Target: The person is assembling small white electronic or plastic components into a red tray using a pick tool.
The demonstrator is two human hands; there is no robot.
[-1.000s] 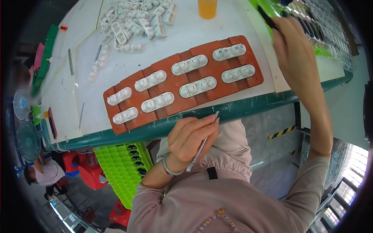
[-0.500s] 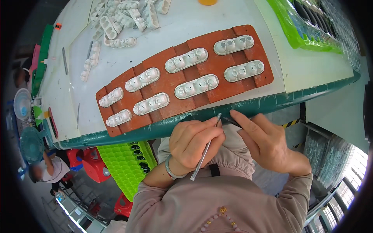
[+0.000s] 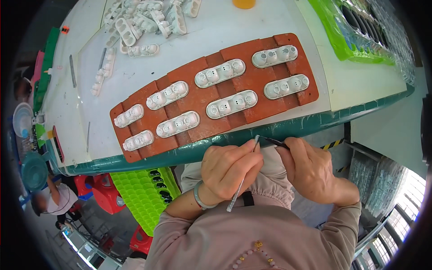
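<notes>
Between the fingertips of my left hand [image 3: 227, 173] is a thin silvery rod [image 3: 236, 194], its upper end poking out above the thumb and its lower end slanting toward me. My right hand [image 3: 311, 173] pinches a slim black pointed tool [image 3: 275, 142], with the tip close beside the rod's upper end. Whether the two touch I cannot tell. Both hands are at the table's near edge, just in front of a red-brown board [image 3: 192, 98]. Two rows of white oval pieces [image 3: 231, 104] with small round cups sit on that board.
A heap of loose white parts [image 3: 144, 22] lies at the far left of the white table [image 3: 135, 67]. Thin rods [image 3: 72, 71] rest at its left side. A bright green tray [image 3: 333, 33] stands at the far right. Below the table's green edge is a green sheet [image 3: 135, 193] with dark pieces.
My right index finger, stretched out before, has curled back onto the black tool. My left hand still holds the rod, slightly more upright. The whole view has shifted a little.
</notes>
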